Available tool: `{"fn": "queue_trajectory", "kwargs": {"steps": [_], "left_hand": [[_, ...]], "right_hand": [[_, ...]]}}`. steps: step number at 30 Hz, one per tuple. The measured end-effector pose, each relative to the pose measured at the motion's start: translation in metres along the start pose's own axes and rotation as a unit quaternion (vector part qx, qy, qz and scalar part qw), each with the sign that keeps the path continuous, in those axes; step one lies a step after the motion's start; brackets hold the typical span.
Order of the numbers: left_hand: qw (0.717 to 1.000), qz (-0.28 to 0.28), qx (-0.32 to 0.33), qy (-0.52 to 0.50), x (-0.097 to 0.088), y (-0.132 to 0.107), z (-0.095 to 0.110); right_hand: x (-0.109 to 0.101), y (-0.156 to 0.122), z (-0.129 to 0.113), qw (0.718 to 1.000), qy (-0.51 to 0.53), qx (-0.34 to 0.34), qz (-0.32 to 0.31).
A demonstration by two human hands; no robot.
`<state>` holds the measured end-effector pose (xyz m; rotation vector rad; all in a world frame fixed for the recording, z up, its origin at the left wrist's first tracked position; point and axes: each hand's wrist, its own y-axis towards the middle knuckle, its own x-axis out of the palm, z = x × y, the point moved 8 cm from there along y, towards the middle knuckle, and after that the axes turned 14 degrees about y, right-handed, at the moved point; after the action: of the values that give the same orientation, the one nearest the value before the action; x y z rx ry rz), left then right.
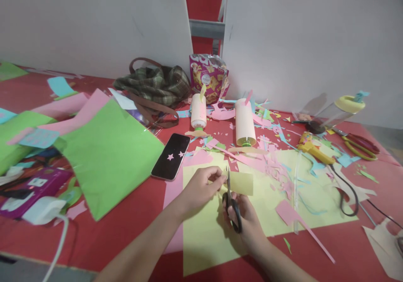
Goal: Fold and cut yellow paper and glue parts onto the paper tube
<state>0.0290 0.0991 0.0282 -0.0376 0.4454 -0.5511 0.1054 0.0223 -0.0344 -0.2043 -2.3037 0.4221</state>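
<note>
My right hand (247, 217) is closed round the black handles of a pair of scissors (234, 214), whose blades point away from me. Between the blades, or right behind them, is a small pale yellow piece of paper (241, 183). My left hand (204, 183) pinches that paper at its left end, beside the scissor tips. Whether the blades touch the paper I cannot tell. Both hands are above a large yellow sheet (204, 240), which lies partly over a pink sheet (174, 210). Left of them, two pink paper stars (170, 157) rest on a black phone (171, 156).
Two white cylinders (244, 120) stand behind my hands among paper scraps. A glue gun (315, 149), pliers (360, 145) and a tilted clear cylinder (335, 114) are at right. A green sheet (110, 160) and white charger (44, 209) lie left. Behind are a plaid bag (154, 82) and snack packet (208, 76).
</note>
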Motion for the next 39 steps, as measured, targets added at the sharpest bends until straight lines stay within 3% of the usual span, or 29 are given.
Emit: {"fn": "queue_trajectory", "kwargs": {"steps": [15,25,30,39], "left_hand": [[0.999,0.005,0.011,0.041,-0.003,0.001,0.002],[0.997,0.04,-0.007,0.063,-0.003,0.001,0.001],[0.993,0.068,-0.014,0.09,-0.009,0.003,0.0],[0.997,0.019,0.004,0.075,-0.003,0.001,-0.001]], "right_hand": [[0.002,0.001,0.002,1.0,0.007,-0.004,-0.008],[0.019,-0.004,0.003,0.992,0.03,0.042,-0.114],[0.021,-0.005,0.002,0.99,0.037,0.052,-0.123],[0.022,-0.004,-0.003,0.99,0.018,0.074,-0.116]]}}
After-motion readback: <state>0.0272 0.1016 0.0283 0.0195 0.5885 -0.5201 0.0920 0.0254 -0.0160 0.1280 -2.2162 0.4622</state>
